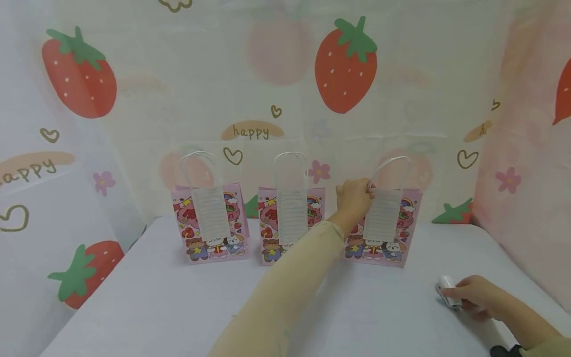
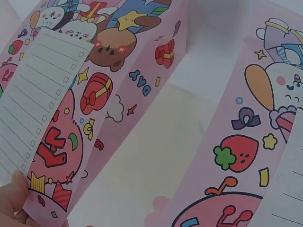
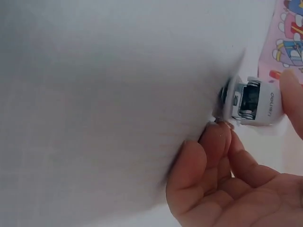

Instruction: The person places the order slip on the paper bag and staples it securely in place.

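Three pink gift bags stand in a row, with cartoon animals on their fronts, white handles and a lined paper slip at each front. At the rightmost gift bag [image 1: 411,223], my left hand [image 1: 354,196] pinches the top left corner. In the left wrist view, its thumb [image 2: 18,189] lies at the edge of the lined slip [image 2: 42,90] on that bag. My right hand [image 1: 484,297] grips a small white stapler [image 1: 447,287], low at the table's right side. The right wrist view shows the stapler between thumb and fingers, its metal end facing left.
The middle gift bag [image 1: 267,218] is partly behind my left forearm, and the left gift bag [image 1: 238,223] stands farther left. All are on a white table [image 1: 147,307]. Behind hangs a strawberry-printed cloth [image 1: 192,74], which also runs along both sides.
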{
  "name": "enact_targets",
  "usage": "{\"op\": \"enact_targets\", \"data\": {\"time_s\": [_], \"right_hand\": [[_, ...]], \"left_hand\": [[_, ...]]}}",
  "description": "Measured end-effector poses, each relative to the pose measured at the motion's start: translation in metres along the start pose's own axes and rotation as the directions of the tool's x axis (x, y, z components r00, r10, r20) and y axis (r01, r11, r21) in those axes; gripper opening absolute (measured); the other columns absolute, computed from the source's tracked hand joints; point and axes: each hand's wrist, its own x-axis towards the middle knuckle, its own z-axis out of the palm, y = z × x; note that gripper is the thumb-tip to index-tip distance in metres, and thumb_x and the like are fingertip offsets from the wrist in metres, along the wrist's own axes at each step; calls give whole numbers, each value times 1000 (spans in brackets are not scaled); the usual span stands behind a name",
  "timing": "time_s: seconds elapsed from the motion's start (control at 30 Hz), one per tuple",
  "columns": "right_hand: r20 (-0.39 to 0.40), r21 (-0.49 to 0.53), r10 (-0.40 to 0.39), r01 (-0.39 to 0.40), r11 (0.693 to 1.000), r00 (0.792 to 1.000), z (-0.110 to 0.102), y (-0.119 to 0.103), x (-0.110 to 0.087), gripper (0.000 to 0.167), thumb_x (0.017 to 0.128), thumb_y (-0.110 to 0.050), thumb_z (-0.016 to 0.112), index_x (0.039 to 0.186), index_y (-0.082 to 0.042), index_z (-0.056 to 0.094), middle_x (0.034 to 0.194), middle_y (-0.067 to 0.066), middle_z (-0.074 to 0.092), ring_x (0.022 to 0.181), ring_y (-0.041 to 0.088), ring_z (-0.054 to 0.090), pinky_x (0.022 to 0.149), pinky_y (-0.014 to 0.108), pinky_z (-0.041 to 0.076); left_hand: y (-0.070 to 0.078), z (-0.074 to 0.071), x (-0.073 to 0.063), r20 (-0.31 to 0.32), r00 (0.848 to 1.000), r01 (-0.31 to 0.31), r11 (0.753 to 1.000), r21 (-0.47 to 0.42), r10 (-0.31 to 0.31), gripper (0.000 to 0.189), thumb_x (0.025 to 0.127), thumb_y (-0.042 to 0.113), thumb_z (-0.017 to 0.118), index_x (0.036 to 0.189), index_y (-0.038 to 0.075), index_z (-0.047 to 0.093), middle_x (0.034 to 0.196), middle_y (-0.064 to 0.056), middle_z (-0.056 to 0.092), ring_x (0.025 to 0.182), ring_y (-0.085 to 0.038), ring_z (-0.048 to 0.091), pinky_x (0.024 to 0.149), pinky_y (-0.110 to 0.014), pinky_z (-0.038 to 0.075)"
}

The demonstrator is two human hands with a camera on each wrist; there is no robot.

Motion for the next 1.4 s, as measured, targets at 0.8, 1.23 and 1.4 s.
{"op": "enact_targets", "data": {"time_s": [0.8,1.23,1.4], "right_hand": [[-59,99,-124,129,987,991,0,-14,-14,50,93,-31,64,110,12,44,83,1,62,73,16,60,63,33,49],[-143,580,-214,257,773,966,-11,-20,-16,17,98,-20,59,102,-4,52,89,-3,48,75,8,49,68,23,48],[-133,768,-309,295,568,942,-12,-19,-15,13,100,-12,52,93,-17,62,90,-6,65,84,10,65,73,29,54]], "left_hand": [[-1,1,-1,-21,1000,4,1000,-14,-4,10,92,32,65,97,25,70,93,12,70,86,-9,58,72,-25,31],[-1,0,1,-16,1000,18,1000,-23,-18,9,92,31,66,96,25,70,92,12,70,88,-9,59,75,-26,32],[0,2,2,-5,1000,24,999,-27,-24,9,92,31,65,97,26,70,94,13,70,90,-8,58,77,-26,32]]}}
